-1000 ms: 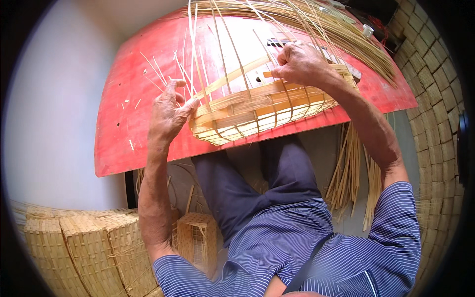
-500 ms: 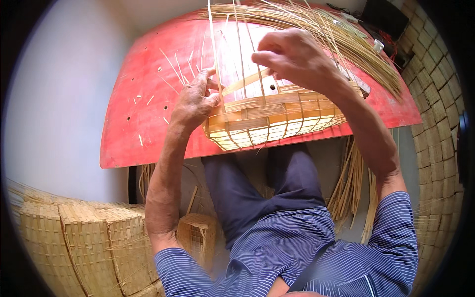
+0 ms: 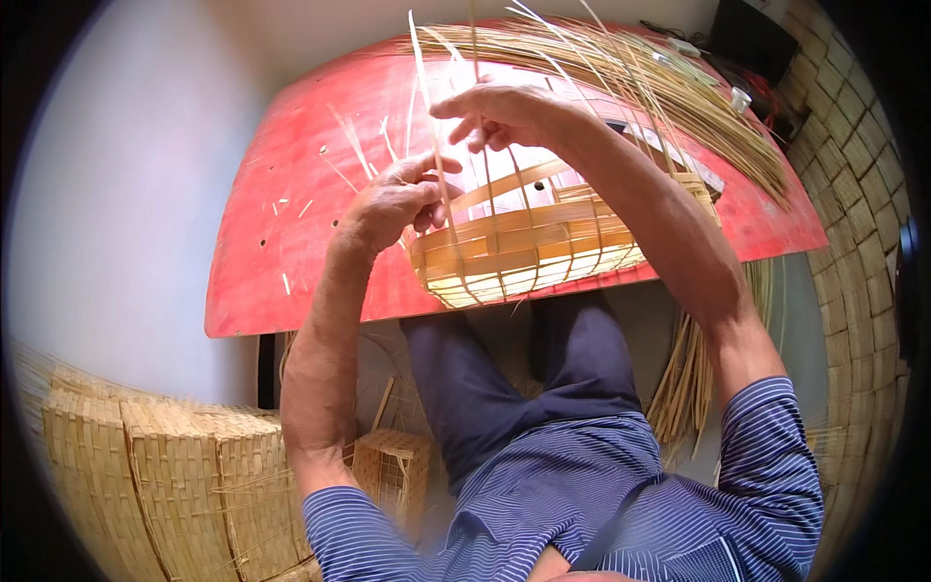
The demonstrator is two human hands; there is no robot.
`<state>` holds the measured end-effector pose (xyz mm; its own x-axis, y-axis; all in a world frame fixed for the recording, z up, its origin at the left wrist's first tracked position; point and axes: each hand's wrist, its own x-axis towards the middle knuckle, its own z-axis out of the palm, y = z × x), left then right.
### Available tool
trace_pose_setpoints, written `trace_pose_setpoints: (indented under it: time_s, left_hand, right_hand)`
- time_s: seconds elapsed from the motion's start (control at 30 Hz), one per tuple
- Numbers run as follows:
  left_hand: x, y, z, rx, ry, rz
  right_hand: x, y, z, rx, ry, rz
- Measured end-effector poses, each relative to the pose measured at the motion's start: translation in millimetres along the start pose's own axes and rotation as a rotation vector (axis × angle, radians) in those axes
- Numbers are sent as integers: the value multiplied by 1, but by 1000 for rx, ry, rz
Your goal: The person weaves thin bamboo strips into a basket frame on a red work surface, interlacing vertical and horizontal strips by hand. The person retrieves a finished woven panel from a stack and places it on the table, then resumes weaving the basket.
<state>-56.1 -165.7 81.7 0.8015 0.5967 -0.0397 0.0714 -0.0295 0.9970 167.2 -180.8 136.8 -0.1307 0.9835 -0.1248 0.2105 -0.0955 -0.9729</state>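
Note:
A half-woven bamboo basket point(image 3: 524, 238) rests at the near edge of the red table, with thin upright stakes rising from its rim. At its left corner my left hand point(image 3: 398, 199) is closed around a flat bamboo strip point(image 3: 485, 187) beside a corner stake; its fingertips are partly hidden. The strip curves up and right, inside the stakes. Above the basket, my right hand point(image 3: 514, 114) hovers with fingers apart and bent, beside a tall upright stake point(image 3: 474, 44). No strip shows clearly in its grasp.
Long bamboo splints point(image 3: 708, 116) lie in a bundle along the far right of the red table point(image 3: 281, 213). A white cup point(image 3: 740, 100) and a dark screen point(image 3: 752, 39) stand beyond. Stacked woven baskets point(image 3: 175, 475) sit lower left, a small basket point(image 3: 393, 475) beside them.
My right hand has moved left and away from the strip to the tall stakes, its fingers opening. My left hand has shifted slightly right and down at the corner.

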Motion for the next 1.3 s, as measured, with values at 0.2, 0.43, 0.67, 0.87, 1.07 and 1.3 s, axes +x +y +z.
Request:
trace_pose_setpoints:
  time_s: [0.2,0.43,0.67,0.87,1.07,1.3]
  left_hand:
    - [0,0,8,70,27,-33]
    - [-2,6,11,96,-3,-50]
    - [-8,4,12,97,119,-68]
    - [-9,-15,4,-55,205,-1]
    - [-29,-24,27,-33,367,268]
    - [-13,-19,45,190,515,235]
  right_hand:
    - [-6,-6,2,134,-192,-73]
    - [-23,-11,13,-108,9,-180]
    - [-33,-23,30,-14,-46,-223]
    - [-58,0,30,-12,58,-423]
    - [-46,11,21,9,106,-440]
    - [-69,15,16,-472,320,-662]
